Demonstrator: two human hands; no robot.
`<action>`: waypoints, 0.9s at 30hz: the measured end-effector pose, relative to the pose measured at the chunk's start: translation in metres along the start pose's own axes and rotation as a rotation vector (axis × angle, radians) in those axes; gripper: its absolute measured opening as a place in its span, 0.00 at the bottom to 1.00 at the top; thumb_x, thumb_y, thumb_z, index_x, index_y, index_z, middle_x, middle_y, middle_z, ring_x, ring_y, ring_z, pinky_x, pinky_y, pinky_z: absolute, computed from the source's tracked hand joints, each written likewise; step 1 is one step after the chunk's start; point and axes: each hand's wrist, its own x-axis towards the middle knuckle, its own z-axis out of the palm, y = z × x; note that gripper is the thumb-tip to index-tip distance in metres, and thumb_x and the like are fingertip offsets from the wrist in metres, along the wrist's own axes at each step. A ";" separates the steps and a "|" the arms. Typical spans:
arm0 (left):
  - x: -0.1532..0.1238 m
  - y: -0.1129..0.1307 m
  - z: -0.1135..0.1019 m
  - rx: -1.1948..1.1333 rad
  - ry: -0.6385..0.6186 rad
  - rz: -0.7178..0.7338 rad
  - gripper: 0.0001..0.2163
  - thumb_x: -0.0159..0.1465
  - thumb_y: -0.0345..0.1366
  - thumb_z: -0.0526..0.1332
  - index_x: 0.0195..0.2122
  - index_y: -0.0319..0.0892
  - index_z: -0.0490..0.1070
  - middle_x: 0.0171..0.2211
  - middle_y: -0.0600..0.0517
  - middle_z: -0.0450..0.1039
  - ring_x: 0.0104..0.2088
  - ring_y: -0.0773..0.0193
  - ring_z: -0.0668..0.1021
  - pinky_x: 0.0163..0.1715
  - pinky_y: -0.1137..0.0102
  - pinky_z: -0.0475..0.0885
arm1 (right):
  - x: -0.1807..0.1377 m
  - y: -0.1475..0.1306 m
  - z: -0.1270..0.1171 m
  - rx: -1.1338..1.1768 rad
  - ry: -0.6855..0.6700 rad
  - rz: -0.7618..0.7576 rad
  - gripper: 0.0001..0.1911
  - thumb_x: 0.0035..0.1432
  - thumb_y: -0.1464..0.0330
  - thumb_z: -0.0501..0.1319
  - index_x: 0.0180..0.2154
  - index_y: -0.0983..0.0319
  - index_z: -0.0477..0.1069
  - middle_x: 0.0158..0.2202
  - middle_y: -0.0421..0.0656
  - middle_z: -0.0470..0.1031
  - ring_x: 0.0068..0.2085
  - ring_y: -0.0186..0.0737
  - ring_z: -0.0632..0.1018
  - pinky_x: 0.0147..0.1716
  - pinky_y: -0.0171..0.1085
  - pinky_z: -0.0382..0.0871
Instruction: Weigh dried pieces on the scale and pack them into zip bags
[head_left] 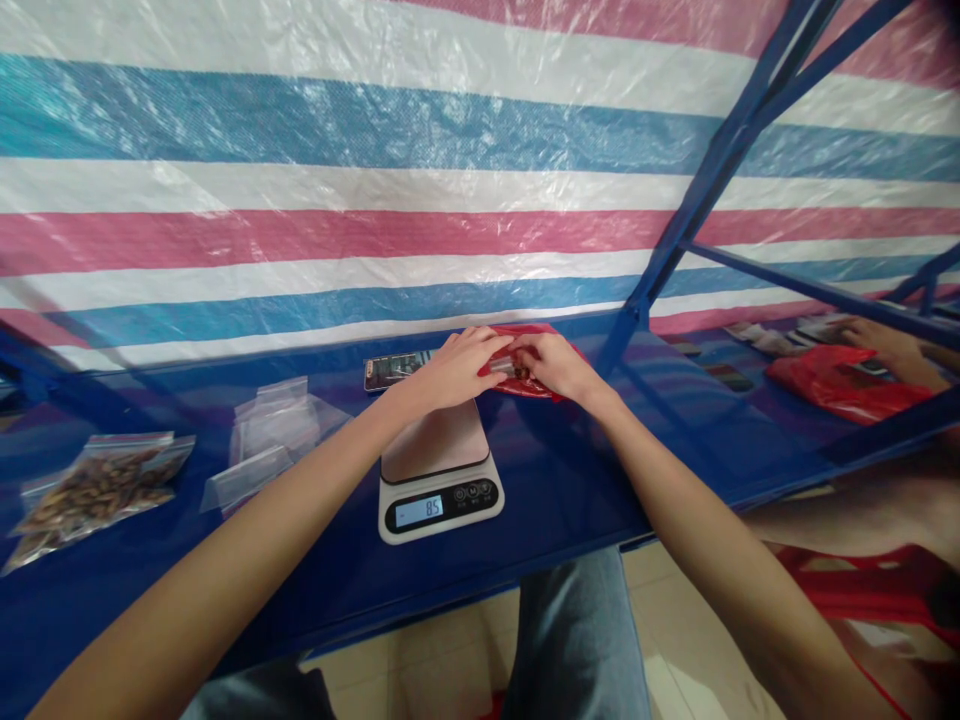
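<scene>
My left hand (461, 362) is over the far edge of a kitchen scale (435, 450), fingers closed on what looks like a small clear plastic bag (496, 368). Close beside it, my right hand (556, 366) has its fingers curled at the mouth of a red plastic bag (532, 332). Small brown pieces (521, 372) show by the right fingertips; exactly what the fingers pinch is hidden. The scale's lit display (418, 510) appears to read 8.5.
A phone (390, 371) lies behind the scale. Empty clear zip bags (274, 430) and filled bags of brown pieces (105, 485) are at left. A blue metal post (675, 220) rises at right; beyond it another person's hand (885, 345) is near a red bag (847, 385).
</scene>
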 end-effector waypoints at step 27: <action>-0.151 0.045 -0.023 0.052 -0.159 0.205 0.18 0.66 0.28 0.60 0.54 0.49 0.79 0.46 0.49 0.76 0.48 0.54 0.72 0.52 0.56 0.66 | 0.001 0.005 0.008 0.094 -0.084 -0.228 0.09 0.66 0.65 0.65 0.45 0.62 0.78 0.43 0.47 0.83 0.39 0.44 0.81 0.41 0.41 0.72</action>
